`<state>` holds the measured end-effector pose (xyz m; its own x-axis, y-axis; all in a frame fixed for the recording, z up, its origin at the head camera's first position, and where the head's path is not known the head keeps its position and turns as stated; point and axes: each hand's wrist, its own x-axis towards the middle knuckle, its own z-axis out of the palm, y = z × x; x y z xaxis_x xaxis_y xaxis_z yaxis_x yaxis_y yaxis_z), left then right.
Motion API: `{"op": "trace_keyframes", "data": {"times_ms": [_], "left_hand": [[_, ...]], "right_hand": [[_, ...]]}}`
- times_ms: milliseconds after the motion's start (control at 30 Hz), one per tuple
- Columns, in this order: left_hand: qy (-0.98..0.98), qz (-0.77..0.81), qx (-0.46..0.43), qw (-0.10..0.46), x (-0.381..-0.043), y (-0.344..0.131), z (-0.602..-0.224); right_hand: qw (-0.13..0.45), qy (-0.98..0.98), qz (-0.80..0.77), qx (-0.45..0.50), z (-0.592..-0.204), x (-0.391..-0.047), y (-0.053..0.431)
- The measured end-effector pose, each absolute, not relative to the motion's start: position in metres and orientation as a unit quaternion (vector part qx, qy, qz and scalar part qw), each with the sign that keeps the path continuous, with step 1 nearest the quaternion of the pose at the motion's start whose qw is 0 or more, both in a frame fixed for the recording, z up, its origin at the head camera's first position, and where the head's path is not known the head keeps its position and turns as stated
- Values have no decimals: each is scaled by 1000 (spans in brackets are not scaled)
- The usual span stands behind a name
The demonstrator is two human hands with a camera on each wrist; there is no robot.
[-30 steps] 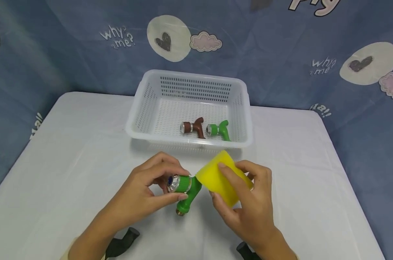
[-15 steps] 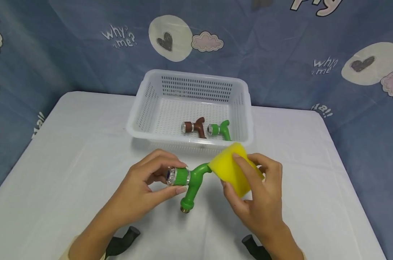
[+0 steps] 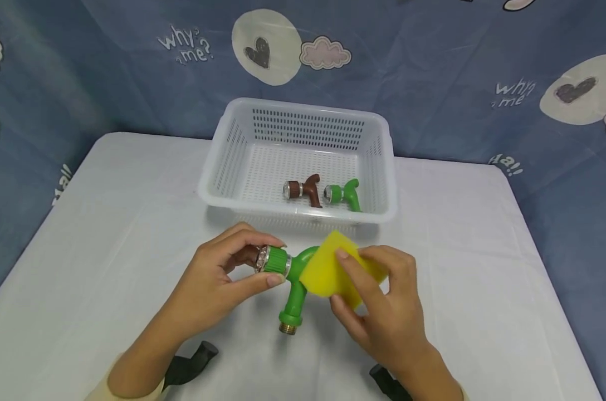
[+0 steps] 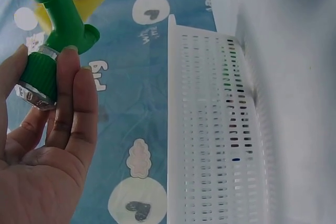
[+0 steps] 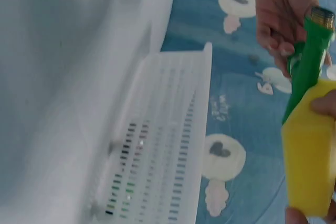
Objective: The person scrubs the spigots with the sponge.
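Observation:
A green faucet (image 3: 294,298) with a ribbed green knob, silver bands and a brass threaded end is held over the table. My left hand (image 3: 223,273) grips it by the knob (image 4: 39,72) between thumb and fingers, the threaded end pointing down in the head view. In my right hand (image 3: 383,301) a yellow sponge (image 3: 328,267) is pinched between thumb and fingers. The sponge lies against the faucet's curved spout and hides most of it in the head view. From the right wrist, the sponge (image 5: 310,156) overlaps the green body (image 5: 307,66).
Behind the hands stands a white perforated basket (image 3: 218,195). Inside it lie a brown faucet (image 3: 310,189) and a smaller-looking green faucet (image 3: 350,195). Black curved pieces (image 3: 190,365) show by both wrists. A blue printed cloth (image 3: 433,67) hangs beyond the white table (image 3: 107,223).
The sponge went right to the spout's tip, then came back left over the spout. The faucet's threaded end swung from lower left to nearly straight down. The head view has tilted slightly downward.

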<state>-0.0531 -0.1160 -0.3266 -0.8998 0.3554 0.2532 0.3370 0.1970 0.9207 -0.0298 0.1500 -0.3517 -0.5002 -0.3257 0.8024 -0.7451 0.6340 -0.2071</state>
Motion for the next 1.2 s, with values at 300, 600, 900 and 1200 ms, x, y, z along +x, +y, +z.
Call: {"op": "trace_keyframes", "data": {"times_ms": [300,600,900,1200], "left_hand": [[775,596,211,-6,-56,-116,-329],[759,615,212,23,-56,-117,-327],[743,631,220,27,-54,-116,-326],[743,626,237,2,-52,-115,-326]], "right_hand": [[397,-786,284,380,-351,-29,143],[369,-834,272,307,-353,-34,155],[406,-798,295,334,-348,-34,151],[392,-824,295,283,-348,-37,158]]}}
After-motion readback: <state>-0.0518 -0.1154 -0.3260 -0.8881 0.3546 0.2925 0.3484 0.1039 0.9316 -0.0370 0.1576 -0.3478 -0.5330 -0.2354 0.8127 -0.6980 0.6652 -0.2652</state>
